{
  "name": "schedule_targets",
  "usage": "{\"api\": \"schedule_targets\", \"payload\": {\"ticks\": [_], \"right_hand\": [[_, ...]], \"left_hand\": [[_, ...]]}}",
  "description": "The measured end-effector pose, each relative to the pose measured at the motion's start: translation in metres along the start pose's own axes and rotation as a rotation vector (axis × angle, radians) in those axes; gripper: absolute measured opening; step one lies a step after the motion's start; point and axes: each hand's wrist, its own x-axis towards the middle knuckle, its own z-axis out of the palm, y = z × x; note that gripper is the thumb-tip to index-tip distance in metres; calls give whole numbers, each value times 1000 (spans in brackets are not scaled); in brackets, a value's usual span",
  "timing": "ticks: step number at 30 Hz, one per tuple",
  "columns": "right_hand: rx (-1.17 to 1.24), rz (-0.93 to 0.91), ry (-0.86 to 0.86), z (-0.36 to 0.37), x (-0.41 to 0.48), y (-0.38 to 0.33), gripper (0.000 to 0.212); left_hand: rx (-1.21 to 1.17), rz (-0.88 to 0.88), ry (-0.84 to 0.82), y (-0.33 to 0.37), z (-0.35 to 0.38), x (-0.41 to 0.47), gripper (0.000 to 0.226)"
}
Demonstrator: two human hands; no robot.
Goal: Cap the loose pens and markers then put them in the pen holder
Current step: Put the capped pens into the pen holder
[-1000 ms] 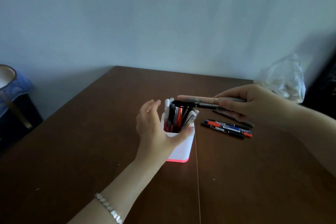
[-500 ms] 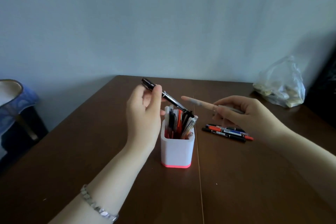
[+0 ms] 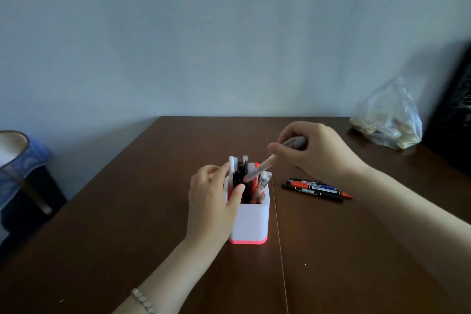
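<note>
A white pen holder (image 3: 253, 219) with a pink base stands mid-table, packed with several pens. My left hand (image 3: 212, 199) is at its left rim, thumb and fingers pinching a black marker (image 3: 239, 178) that stands upright inside. My right hand (image 3: 317, 151) hovers behind and to the right of the holder, gripping a pale pink pen (image 3: 260, 169). That pen slants down to the left, its lower end among the pens in the holder. Several loose markers (image 3: 316, 189), black, blue and red, lie side by side on the table right of the holder.
A clear plastic bag (image 3: 388, 122) with pale lumps sits at the table's far right corner, beside a dark object (image 3: 456, 115) at the right edge. Left of the table, a blue and white vessel (image 3: 17, 153) rests on a dark stool. The wall is close behind.
My left hand has lowered the black marker from a slant above the holder to upright inside it. My right hand has tipped the pale pen down into the holder.
</note>
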Motion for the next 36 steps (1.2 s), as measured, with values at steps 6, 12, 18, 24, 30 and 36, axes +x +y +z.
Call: {"api": "schedule_targets", "payload": {"ticks": [6, 12, 18, 24, 30, 36], "right_hand": [[-357, -56, -165, 58, 17, 2, 49], [-278, -105, -282, 69, -10, 11, 43], [-103, 207, 7, 12, -12, 97, 30], [-589, 450, -335, 22, -44, 178, 45], [-762, 283, -386, 35, -44, 173, 29], [-584, 436, -416, 32, -60, 150, 24]], "left_hand": [[-354, -283, -327, -3, 5, -3, 93], [-515, -189, -357, -7, 29, -3, 92], [-525, -160, -287, -5, 41, -4, 82], [-409, -160, -241, 0, 43, -8, 91], [-385, -166, -234, 2, 38, -10, 96], [-365, -181, -276, 4, 35, -11, 104]]}}
